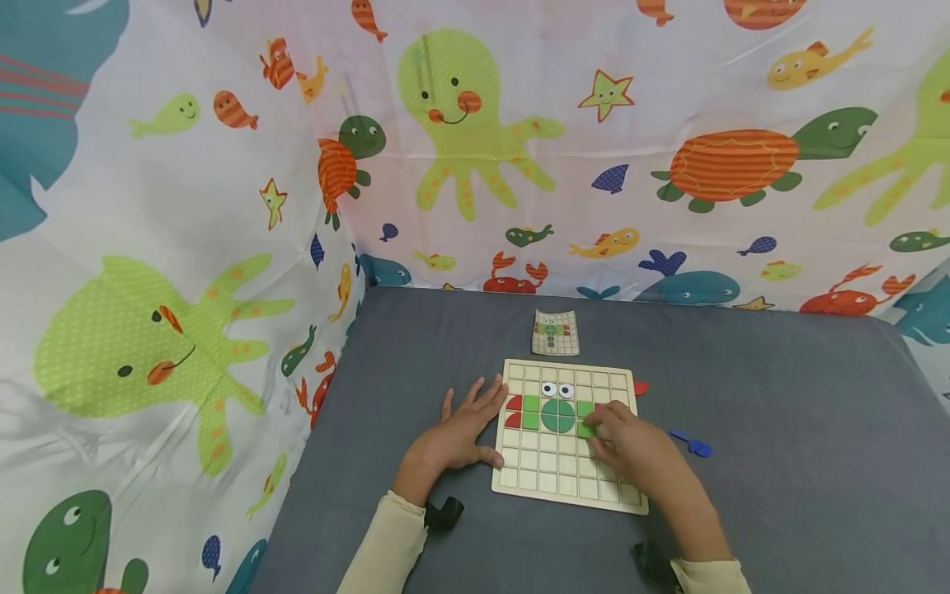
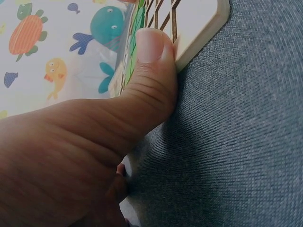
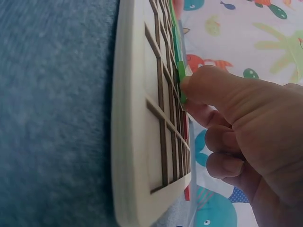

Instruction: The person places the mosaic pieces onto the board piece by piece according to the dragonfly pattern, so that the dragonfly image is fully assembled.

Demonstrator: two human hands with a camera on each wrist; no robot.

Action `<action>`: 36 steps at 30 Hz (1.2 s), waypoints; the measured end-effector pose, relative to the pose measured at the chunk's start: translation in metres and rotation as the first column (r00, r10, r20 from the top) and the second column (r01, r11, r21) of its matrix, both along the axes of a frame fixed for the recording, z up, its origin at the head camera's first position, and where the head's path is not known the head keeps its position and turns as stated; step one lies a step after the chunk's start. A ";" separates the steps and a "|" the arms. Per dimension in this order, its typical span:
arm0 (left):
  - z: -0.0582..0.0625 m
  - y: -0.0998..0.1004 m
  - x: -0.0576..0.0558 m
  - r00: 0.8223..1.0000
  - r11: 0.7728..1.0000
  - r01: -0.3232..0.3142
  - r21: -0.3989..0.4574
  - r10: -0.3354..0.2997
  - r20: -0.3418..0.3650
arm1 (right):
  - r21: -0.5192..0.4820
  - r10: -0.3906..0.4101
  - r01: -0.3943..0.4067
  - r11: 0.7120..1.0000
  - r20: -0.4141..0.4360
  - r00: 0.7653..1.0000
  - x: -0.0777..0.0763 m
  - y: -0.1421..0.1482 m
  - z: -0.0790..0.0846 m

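Note:
A wooden grid board (image 1: 549, 483) lies on the grey cloth. Set in it are two eye tiles (image 1: 557, 389), a dark green circle (image 1: 557, 417) of quarter pieces, light green squares (image 1: 530, 412) and red pieces (image 1: 514, 411). My left hand (image 1: 460, 433) rests at the board's left edge, its fingers spread and thumb (image 2: 154, 61) on the rim. With thumb and forefinger, my right hand (image 1: 638, 450) pinches a light green square tile (image 3: 182, 78) at the grid, right of the circle. The other right fingers curl inward. Part of a red piece beside this hand is covered.
Behind the board lies a small pattern card (image 1: 555, 333). A loose red piece (image 1: 641, 388) sits just past the board's right edge, and blue pieces (image 1: 698, 447) lie farther right. A curtain (image 1: 490, 247) printed with sea animals borders the back and left.

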State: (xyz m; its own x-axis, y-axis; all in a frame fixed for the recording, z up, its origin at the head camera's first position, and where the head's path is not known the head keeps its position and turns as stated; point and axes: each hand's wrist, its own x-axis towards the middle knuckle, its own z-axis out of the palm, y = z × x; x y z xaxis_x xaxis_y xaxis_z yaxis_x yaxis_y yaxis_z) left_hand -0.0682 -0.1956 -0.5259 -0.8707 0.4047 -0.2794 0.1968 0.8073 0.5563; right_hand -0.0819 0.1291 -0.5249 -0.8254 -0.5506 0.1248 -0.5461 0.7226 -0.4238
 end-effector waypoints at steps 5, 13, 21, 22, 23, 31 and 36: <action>-0.001 0.000 0.000 1.000 1.000 -0.006 0.009 0.006 -0.004 | 0.012 -0.009 0.009 1.000 0.004 1.000 0.000 -0.001 -0.001; 0.001 0.001 0.001 1.000 1.000 -0.004 0.008 0.004 -0.003 | -0.005 0.006 -0.006 1.000 -0.048 0.999 0.000 0.000 -0.005; 0.000 0.001 0.000 1.000 1.000 -0.001 0.013 0.001 0.001 | -0.016 0.016 -0.018 1.000 -0.079 0.997 -0.001 -0.001 -0.003; 0.000 0.000 0.000 1.000 1.000 0.000 0.012 0.000 0.001 | -0.014 0.018 -0.019 1.000 -0.077 0.997 -0.001 -0.001 -0.003; -0.001 0.000 0.001 1.000 1.000 0.001 0.013 -0.001 0.000 | -0.012 0.019 -0.020 1.000 -0.074 0.997 -0.001 -0.001 -0.003; -0.001 0.000 0.001 1.000 1.000 -0.001 0.015 0.001 -0.004 | -0.018 0.033 -0.035 0.999 -0.081 0.996 -0.003 0.000 -0.003; 0.000 0.000 0.001 1.000 1.000 -0.004 0.015 0.004 0.002 | -0.021 0.036 -0.038 0.999 -0.070 0.997 -0.004 0.000 -0.002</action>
